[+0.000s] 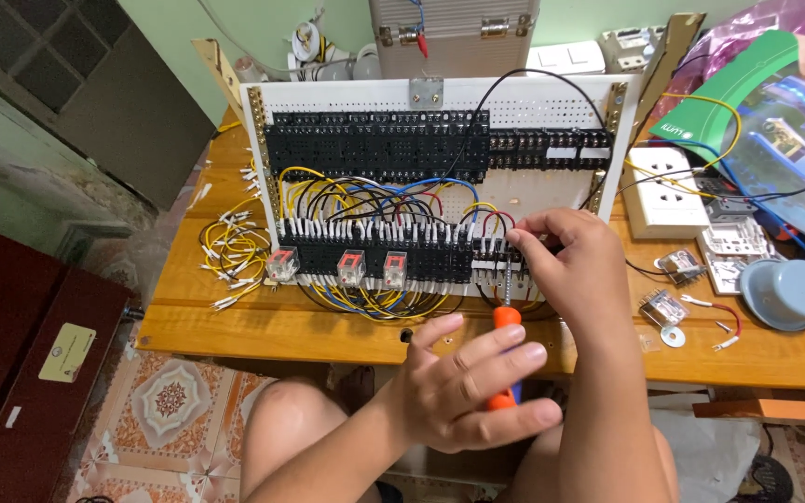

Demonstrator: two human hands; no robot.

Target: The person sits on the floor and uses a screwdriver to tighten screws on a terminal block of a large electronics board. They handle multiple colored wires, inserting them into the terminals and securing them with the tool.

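A white perforated panel [533,98] stands tilted on a wooden table [263,321], carrying rows of black terminal blocks [375,144] and tangled coloured wires [375,200]. Three clear relays [351,268] sit in the lower row. My left hand [468,382] grips the orange handle of a screwdriver [507,317], whose shaft points up into the lower terminal row. My right hand [575,265] rests on that row at the right, fingertips pinching at a terminal next to the screwdriver tip.
A bundle of yellow wires [230,247] lies left of the panel. At the right are a white socket strip [665,191], loose relays [663,305], a grey round cap [789,291] and a washer [673,335]. A metal case [454,33] stands behind.
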